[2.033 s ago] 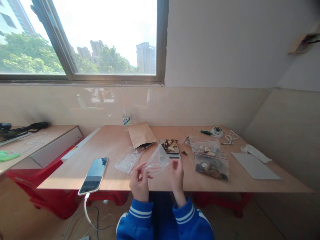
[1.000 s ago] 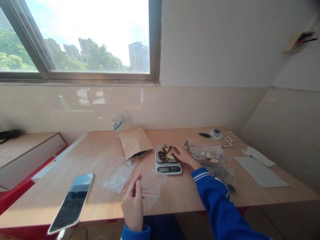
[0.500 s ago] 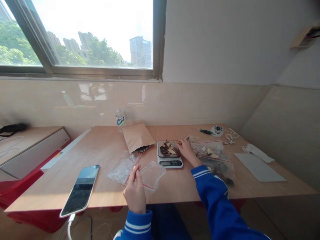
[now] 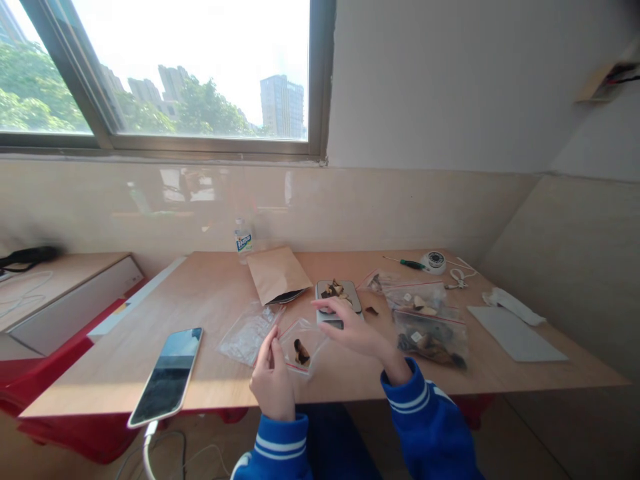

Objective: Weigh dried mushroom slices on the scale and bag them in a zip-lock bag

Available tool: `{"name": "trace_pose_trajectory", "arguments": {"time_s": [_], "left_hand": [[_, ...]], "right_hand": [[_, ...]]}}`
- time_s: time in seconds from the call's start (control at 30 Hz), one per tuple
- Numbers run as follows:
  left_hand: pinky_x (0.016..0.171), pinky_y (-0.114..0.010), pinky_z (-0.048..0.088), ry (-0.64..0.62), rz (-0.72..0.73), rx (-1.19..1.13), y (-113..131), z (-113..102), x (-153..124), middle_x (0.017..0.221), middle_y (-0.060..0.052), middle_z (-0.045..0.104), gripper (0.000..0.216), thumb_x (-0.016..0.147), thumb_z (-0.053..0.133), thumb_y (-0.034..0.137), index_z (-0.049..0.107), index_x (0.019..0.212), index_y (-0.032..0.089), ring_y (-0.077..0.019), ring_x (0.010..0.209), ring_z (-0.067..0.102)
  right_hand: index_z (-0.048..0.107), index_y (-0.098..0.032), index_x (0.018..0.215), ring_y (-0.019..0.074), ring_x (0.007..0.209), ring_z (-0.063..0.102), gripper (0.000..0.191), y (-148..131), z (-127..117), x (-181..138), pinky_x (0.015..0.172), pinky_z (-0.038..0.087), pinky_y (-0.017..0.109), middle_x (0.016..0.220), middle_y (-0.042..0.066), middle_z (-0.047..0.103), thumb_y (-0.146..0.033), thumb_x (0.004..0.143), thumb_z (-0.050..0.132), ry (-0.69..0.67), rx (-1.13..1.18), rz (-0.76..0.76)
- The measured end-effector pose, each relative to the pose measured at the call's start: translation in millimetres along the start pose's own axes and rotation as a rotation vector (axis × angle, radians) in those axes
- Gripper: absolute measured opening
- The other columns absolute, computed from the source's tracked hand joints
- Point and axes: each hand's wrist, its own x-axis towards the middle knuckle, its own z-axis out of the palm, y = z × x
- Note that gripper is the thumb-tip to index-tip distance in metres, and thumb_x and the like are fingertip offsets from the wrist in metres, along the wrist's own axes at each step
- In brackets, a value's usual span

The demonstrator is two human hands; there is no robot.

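My left hand [image 4: 274,377] pinches the edge of a clear zip bag [image 4: 316,333] that has a red seal line. Inside that bag lies a dark-and-tan dried piece [image 4: 301,352]. My right hand [image 4: 350,327], fingers stretched out and apart, hovers in front of the kitchen scale [image 4: 356,298] and hides most of its display. Several brown and cream dried pieces [image 4: 336,289] are heaped on the scale's plate. One loose dried piece [image 4: 371,311] rests on the table right of the scale. A pile of clear bags [image 4: 249,335] is beside my left hand.
Right of the scale lie filled zip bags [image 4: 431,341]. A brown paper pouch [image 4: 278,275], a bottle [image 4: 243,239], a screwdriver [image 4: 413,265] and a white camera [image 4: 434,262] stand farther back. A phone [image 4: 167,377] overhangs the front edge; a grey sheet [image 4: 515,333] lies right.
My right hand has moved from the scale's right side toward the bag and opened. A dried piece is now in the bag, and another shows on the table beside the scale.
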Motion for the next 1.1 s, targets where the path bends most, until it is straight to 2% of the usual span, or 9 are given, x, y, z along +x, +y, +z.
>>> {"name": "trace_pose_trajectory", "arguments": {"time_s": [0.1,0.13,0.23,0.33,0.53,0.8,0.97,1.03,1.1], "left_hand": [[0.088,-0.032,0.049,0.001,-0.019,-0.035,-3.2,-5.1,2.2,0.103,-0.004,0.07,0.031,0.083,0.048,0.039,0.068,0.103,0.026,-0.0216,0.103,0.063],[0.089,-0.033,0.048,-0.004,-0.021,-0.04,-4.3,-6.1,2.4,0.103,-0.004,0.07,0.031,0.083,0.048,0.039,0.068,0.102,0.026,-0.0217,0.103,0.063],[0.088,-0.032,0.048,-0.007,-0.027,-0.035,-6.2,-8.1,2.0,0.104,-0.003,0.07,0.03,0.082,0.048,0.038,0.068,0.101,0.026,-0.0217,0.103,0.062],[0.09,-0.031,0.047,-0.015,-0.014,-0.026,-7.6,-9.6,1.9,0.108,-0.002,0.069,0.031,0.083,0.047,0.038,0.067,0.103,0.026,-0.0209,0.106,0.061],[0.098,-0.033,0.041,-0.086,-0.003,0.038,-14.2,-13.6,7.4,0.117,-0.001,0.065,0.033,0.086,0.042,0.038,0.064,0.109,0.028,-0.0209,0.11,0.057],[0.096,-0.033,0.044,-0.168,0.01,0.031,-20.5,-10.8,4.5,0.121,-0.004,0.062,0.038,0.087,0.039,0.038,0.061,0.113,0.024,-0.0215,0.114,0.055],[0.094,-0.032,0.045,-0.17,0.013,-0.007,-20.5,-8.1,1.0,0.116,-0.004,0.065,0.035,0.085,0.042,0.036,0.063,0.11,0.023,-0.0212,0.113,0.056],[0.093,-0.031,0.046,-0.159,0.018,-0.026,-20.3,-6.6,-0.4,0.113,-0.003,0.066,0.033,0.084,0.042,0.033,0.064,0.108,0.025,-0.0207,0.11,0.058],[0.093,-0.032,0.046,-0.139,0.026,-0.053,-19.7,-4.2,-2.2,0.11,-0.003,0.067,0.032,0.084,0.042,0.031,0.064,0.106,0.025,-0.0203,0.108,0.059]], "right_hand": [[0.05,-0.016,0.118,0.0238,0.116,0.045,0.035,41.6,13.0,9.4,0.1,0.034,0.042,0.119,0.013,0.051,-0.029,0.086,0.045,0.332,-0.185,0.166],[0.047,-0.013,0.121,0.0274,0.119,0.041,0.042,54.5,18.5,12.4,0.101,0.033,0.045,0.123,0.016,0.048,-0.032,0.084,0.048,0.375,-0.278,0.233],[0.04,-0.007,0.128,0.034,0.123,0.038,0.059,81.7,35.4,19.4,0.098,0.034,0.047,0.128,0.023,0.044,-0.04,0.08,0.054,0.335,-0.467,0.365],[0.042,-0.003,0.126,0.034,0.118,0.042,0.06,91.5,46.2,22.2,0.096,0.035,0.043,0.124,0.024,0.049,-0.04,0.081,0.054,0.271,-0.581,0.402],[0.054,-0.01,0.11,0.032,0.104,0.048,0.041,98.2,47.9,19.6,0.087,0.037,0.043,0.112,0.018,0.055,-0.042,0.085,0.048,0.277,-0.688,0.392],[0.057,-0.015,0.09,0.0248,0.087,0.05,0.017,109.3,36.9,25.9,0.075,0.04,0.035,0.092,0.012,0.054,-0.025,0.087,0.044,0.334,-0.768,0.284],[0.054,-0.018,0.077,0.0224,0.083,0.05,0.01,95.5,25.3,28.3,0.076,0.042,0.035,0.085,0.008,0.051,-0.021,0.083,0.046,0.454,-0.541,0.214],[0.052,-0.019,0.074,0.0207,0.082,0.05,0.013,70.2,24.8,26.9,0.076,0.043,0.034,0.083,0.006,0.05,-0.023,0.085,0.046,0.509,-0.36,0.166],[0.05,-0.02,0.073,0.018,0.081,0.051,0.017,35.3,29.2,24.1,0.077,0.043,0.032,0.081,0.003,0.049,-0.026,0.087,0.043,0.488,-0.162,0.085]]}}
